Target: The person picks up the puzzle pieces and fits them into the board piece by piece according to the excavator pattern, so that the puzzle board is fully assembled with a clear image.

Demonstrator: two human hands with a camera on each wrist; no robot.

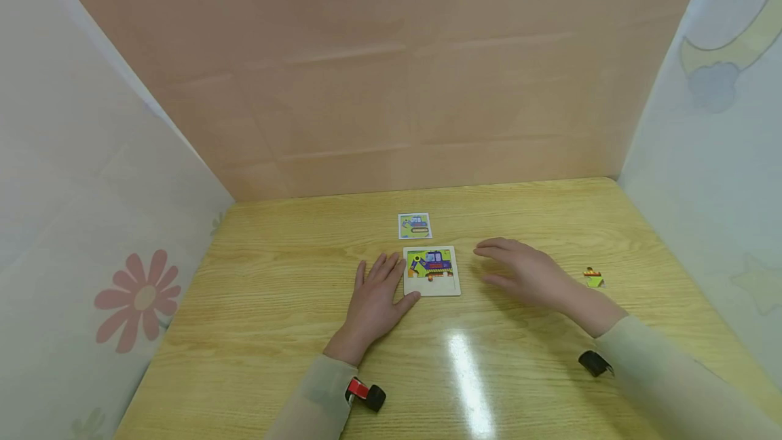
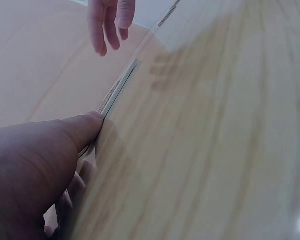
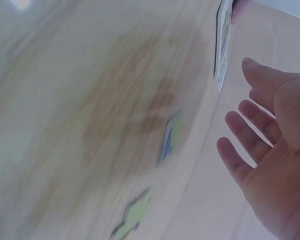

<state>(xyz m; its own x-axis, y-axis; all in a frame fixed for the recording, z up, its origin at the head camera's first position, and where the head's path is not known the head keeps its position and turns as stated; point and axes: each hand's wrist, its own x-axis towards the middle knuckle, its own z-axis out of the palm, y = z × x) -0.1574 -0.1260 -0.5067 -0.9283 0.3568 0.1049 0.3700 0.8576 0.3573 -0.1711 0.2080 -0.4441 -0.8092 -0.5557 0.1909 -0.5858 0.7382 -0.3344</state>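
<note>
A white-framed jigsaw board (image 1: 441, 286) lies on the table, its upper part filled with a purple excavator picture and its lower part bare. My left hand (image 1: 374, 304) rests beside it with spread fingers, fingertips at the left edge and thumb at the lower left corner. In the left wrist view, the thumb (image 2: 85, 127) touches the board's edge (image 2: 121, 87). Right of the board, my right hand (image 1: 527, 273) hovers above the table, fingers relaxed and holding nothing. The right wrist view shows a blue-and-green puzzle piece (image 3: 171, 137) below this hand, hidden in the head view.
Behind the board lies a small picture card (image 1: 415, 225) with the same excavator. A green puzzle piece (image 1: 594, 278) with an orange strip lies at the right, by the right wrist. Pale patterned side panels (image 1: 140, 297) and a tan back panel (image 1: 391, 87) enclose the table.
</note>
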